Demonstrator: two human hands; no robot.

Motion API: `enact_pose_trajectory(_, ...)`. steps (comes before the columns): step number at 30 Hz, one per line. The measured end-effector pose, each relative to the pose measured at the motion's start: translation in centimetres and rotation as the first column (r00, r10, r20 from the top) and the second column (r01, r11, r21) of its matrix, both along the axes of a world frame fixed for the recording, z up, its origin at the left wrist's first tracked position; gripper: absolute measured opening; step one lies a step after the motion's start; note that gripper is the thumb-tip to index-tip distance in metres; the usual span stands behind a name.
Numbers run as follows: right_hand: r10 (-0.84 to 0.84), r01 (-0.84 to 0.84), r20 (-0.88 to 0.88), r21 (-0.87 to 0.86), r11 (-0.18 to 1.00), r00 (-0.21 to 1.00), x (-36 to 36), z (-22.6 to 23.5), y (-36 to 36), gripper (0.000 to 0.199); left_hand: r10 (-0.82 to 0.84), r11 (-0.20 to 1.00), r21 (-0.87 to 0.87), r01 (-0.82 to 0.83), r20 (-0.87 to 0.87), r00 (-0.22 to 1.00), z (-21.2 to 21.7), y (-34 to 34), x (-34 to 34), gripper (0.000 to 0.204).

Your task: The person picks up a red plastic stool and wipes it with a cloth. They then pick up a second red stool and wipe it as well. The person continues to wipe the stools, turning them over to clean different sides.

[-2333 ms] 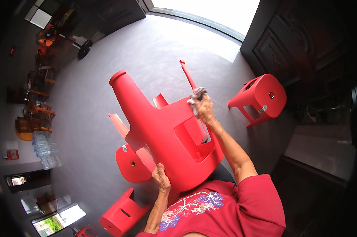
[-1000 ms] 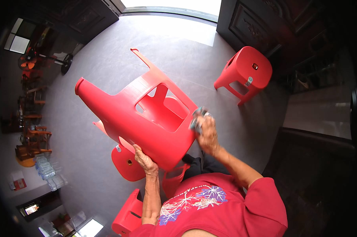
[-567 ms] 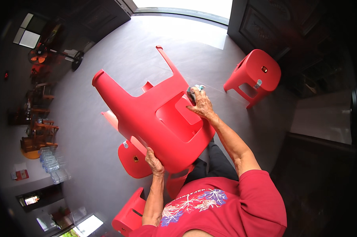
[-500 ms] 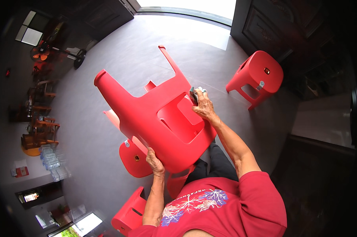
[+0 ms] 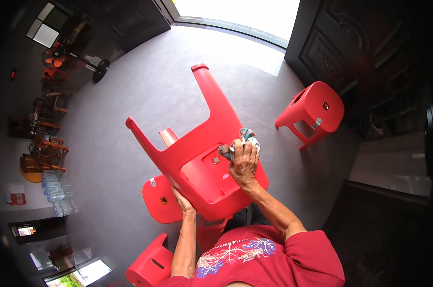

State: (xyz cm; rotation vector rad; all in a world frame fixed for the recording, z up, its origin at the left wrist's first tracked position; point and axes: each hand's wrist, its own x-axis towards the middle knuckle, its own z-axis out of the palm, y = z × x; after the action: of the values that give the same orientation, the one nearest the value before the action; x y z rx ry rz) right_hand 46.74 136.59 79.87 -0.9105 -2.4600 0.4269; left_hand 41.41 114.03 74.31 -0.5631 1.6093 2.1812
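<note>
Head view, looking down on a red plastic stool (image 5: 197, 158) tipped on its side and held up off the grey floor (image 5: 130, 95), seat turned toward the body, legs pointing away toward the far doorway. Left hand (image 5: 183, 203) curled under the lower edge of the seat, fingers closed on the rim and bearing the weight from below. Right hand (image 5: 244, 160) closed around a crumpled grey cloth (image 5: 243, 138), pressing it against the seat's upper right edge beside the small square hole in the middle. Likely light for its bulk, being thin moulded plastic: stiff enough to keep shape, smooth and a little slippery under a cloth, prone to swing if gripped at one point only. Best held at the seat rim or high on a leg, where the moulding is thickest, one hand steadying while the other rubs. Another red stool (image 5: 312, 112) upright on the floor near the dark wooden door at right; a round-seated one (image 5: 161, 201) just behind the held stool; a third (image 5: 149, 265) lying low near the left elbow.
</note>
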Motion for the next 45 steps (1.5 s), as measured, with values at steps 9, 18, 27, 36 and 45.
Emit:
enact_pose_trajectory(9, 0.210, -0.210, -0.020, -0.074, 0.975, 0.978, 1.3, 1.4, 0.0, 0.053, -0.449, 0.475, -0.873, -0.109, -0.347, 0.823, 5.7, 5.3, -0.7, 0.098)
enact_pose_trajectory(18, 0.543, -0.521, -0.194, 0.155, 0.839, 0.817, -12.6, 1.3, 8.6, 0.036, -0.471, 0.504, -0.858, -0.098, -0.368, 0.802, 5.6, 5.1, -1.1, 0.092)
enact_pose_trajectory(27, 0.363, -0.381, -0.188, -0.065, 0.922, 0.912, -26.6, 2.2, 12.8, 0.031, -0.467, 0.485, -0.871, -0.080, -0.335, 0.818, 6.1, 5.5, -1.3, 0.092)
enact_pose_trajectory(36, 0.096, -0.169, -0.215, -0.355, 0.919, 0.972, -24.8, 1.7, 12.0, 0.033, -0.482, 0.423, -0.903, -0.069, -0.289, 0.827, 5.4, 4.7, -1.3, 0.090)
enact_pose_trajectory(45, 0.425, -0.458, -0.187, -0.211, 0.863, 0.886, -6.7, -0.3, 7.4, 0.051, -0.442, 0.498, -0.854, -0.151, -0.399, 0.803, 4.3, 4.6, -1.1, 0.085)
